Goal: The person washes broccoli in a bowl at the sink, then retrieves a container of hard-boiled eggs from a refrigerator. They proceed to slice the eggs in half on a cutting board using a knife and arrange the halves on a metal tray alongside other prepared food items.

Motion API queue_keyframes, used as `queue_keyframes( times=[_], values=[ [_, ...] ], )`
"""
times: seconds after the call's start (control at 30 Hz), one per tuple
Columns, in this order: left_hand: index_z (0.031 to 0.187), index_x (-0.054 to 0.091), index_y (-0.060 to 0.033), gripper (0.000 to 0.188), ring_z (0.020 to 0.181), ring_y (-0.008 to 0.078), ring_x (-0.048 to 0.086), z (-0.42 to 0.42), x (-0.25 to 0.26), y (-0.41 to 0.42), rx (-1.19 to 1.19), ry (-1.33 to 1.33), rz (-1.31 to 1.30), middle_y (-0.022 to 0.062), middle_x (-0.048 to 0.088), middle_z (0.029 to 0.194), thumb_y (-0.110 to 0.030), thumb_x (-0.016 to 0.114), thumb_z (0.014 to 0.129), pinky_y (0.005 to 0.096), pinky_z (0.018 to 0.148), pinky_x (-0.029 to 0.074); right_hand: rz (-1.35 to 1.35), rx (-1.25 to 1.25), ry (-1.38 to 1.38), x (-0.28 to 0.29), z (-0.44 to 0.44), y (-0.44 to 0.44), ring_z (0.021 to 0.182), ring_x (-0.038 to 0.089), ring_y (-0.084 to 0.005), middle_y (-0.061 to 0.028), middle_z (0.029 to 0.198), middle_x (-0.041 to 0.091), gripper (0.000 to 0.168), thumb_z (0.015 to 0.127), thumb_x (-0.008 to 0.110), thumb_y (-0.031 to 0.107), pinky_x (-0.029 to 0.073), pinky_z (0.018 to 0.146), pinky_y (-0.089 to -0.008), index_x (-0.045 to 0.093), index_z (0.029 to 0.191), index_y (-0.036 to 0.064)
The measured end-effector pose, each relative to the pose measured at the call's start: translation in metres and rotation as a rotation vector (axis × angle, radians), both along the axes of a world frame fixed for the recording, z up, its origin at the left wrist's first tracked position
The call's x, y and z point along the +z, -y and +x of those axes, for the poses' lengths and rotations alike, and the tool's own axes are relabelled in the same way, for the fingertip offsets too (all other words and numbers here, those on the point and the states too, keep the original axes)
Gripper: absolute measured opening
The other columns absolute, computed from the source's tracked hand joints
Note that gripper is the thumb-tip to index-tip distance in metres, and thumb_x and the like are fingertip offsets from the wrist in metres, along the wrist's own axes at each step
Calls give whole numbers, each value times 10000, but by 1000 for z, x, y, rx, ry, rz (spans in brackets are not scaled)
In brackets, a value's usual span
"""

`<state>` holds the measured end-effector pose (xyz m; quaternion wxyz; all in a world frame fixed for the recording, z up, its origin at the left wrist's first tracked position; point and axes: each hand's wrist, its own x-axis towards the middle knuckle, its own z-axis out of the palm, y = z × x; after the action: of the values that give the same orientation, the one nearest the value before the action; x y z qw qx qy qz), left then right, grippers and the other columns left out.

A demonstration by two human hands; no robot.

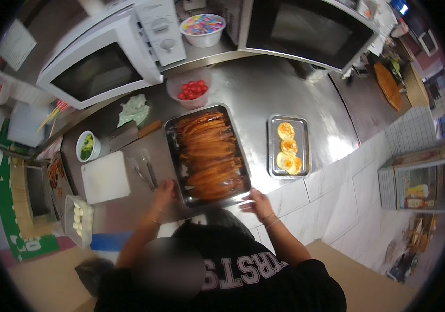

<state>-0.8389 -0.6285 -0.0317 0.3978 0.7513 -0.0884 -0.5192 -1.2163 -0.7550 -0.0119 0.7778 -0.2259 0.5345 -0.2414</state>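
Note:
A deep metal tray (246, 167) of long, glossy browned food strips (209, 156) lies before me at the counter's front edge. My left hand (164, 194) is by its near left side, close to metal tongs (144, 171); blur hides whether it touches the tray. At the near right corner is my right hand (259, 203), thumb by the rim and fingers apart; its grip is unclear. To the right, a smaller metal tray (271, 156) holds several round yellow browned pieces (289, 147). A white cutting board (106, 177) and a wooden-handled cleaver (124, 135) lie left.
A tub of cherry tomatoes (189, 102) stands behind the large tray, near a crumpled cloth or wrapper (134, 110). Left are a bowl of green vegetables (89, 146) and a container of white eggs (86, 222). Two microwaves (93, 74) (308, 31) overhang the back.

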Motion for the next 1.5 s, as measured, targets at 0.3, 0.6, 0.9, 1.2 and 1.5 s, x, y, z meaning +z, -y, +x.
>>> queue_keyframes(
  times=[0.3, 0.6, 0.9, 1.2, 1.5],
  values=[
    [1194, 546, -112, 283, 869, 153, 642, 4, 46, -72, 37, -90, -85, 56, 629, 1093, -318, 561, 999, 295, 694, 520, -151, -502, 29, -93, -168, 125, 658, 567, -188, -30, 823, 585, 263, 949, 659, 316, 483, 580, -307, 600, 1006, 66],
    [1089, 610, -80, 226, 807, 138, 620, 42, 45, -183, 265, 93, -211, 35, 654, 911, -278, 565, 990, 304, 695, 521, -479, -562, -20, -58, -149, 110, 792, 598, -124, -68, 1084, 684, 288, 998, 584, 211, 487, 668, -268, 605, 1181, -10],
    [989, 631, -26, 139, 834, 247, 627, 179, 53, -319, 377, 940, -271, 119, 652, 914, -146, 613, 921, 377, 736, 509, -685, -290, 96, 85, 28, -31, 1179, 575, -235, -123, 1305, 596, 407, 994, 575, 236, 477, 950, -383, 526, 1309, -17],
    [1021, 566, -13, 206, 949, 273, 525, 389, 88, -520, 637, 1411, -149, 111, 544, 963, -46, 649, 835, 356, 876, 429, -351, -17, 258, 83, 328, -237, 1039, 634, -191, -79, 1178, 659, 302, 959, 599, 184, 531, 814, -333, 587, 1219, 32],
    [1045, 580, -5, 209, 910, 215, 556, 404, 18, -581, 892, 639, -201, 106, 586, 983, -146, 658, 911, 334, 859, 457, 45, 346, 327, 82, 634, -316, 891, 660, -216, -110, 1093, 647, 243, 1010, 543, 163, 619, 719, -341, 537, 1198, 9]
  ],
)
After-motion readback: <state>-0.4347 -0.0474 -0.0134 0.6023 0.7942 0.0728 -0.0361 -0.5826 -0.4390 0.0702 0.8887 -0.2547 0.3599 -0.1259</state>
